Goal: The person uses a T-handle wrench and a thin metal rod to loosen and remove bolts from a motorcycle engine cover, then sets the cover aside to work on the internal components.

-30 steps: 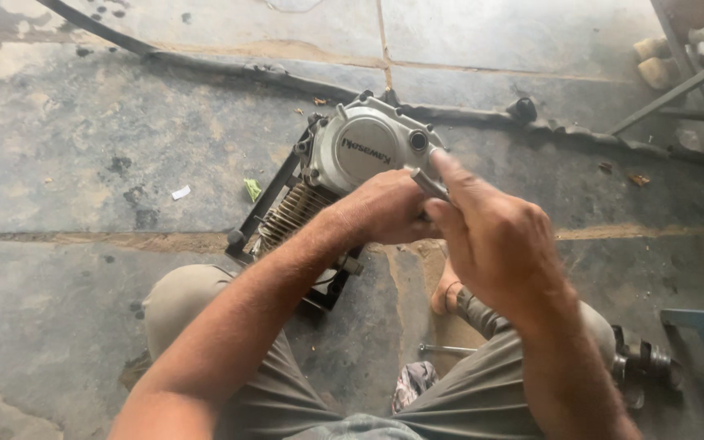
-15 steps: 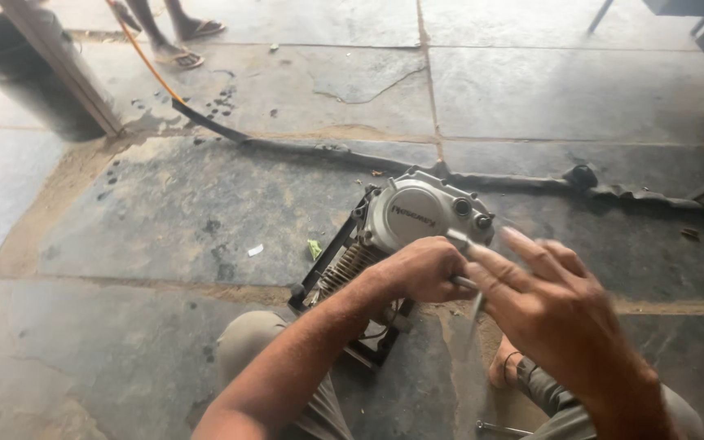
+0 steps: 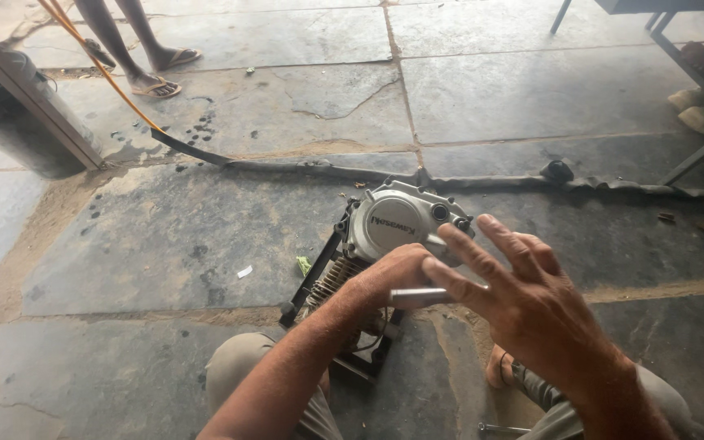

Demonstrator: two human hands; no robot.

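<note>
- A small motorcycle engine (image 3: 393, 232) with a round silver side cover sits on a dark metal stand (image 3: 344, 342) on the stone floor (image 3: 165, 236), right in front of the person's knees.
- The left hand (image 3: 397, 273) rests against the near, lower edge of the engine's cover, its fingers curled shut around one end of a short silver metal rod (image 3: 421, 297).
- The rod lies level, just below the engine cover and nearer the person than it; it runs from the left fist toward the right hand.
- The right hand (image 3: 531, 314) hovers to the right of the engine and a little nearer the person, palm down, fingers (image 3: 470, 248) spread and straight, closed on nothing. Its thumb touches the rod's free end; its fingertips reach over the cover's right edge.
- Whether the rod touches the engine cannot be told; the hands hide that spot.
- Beyond the engine, a flat dark strap (image 3: 303, 167) lies across the floor from left to right.
- Far beyond and left of the engine stand another person's sandalled feet (image 3: 156, 77), beside an orange hose (image 3: 99, 69) and a dark bucket (image 3: 2, 122).
- A small green scrap (image 3: 304, 266) lies just left of the stand.
</note>
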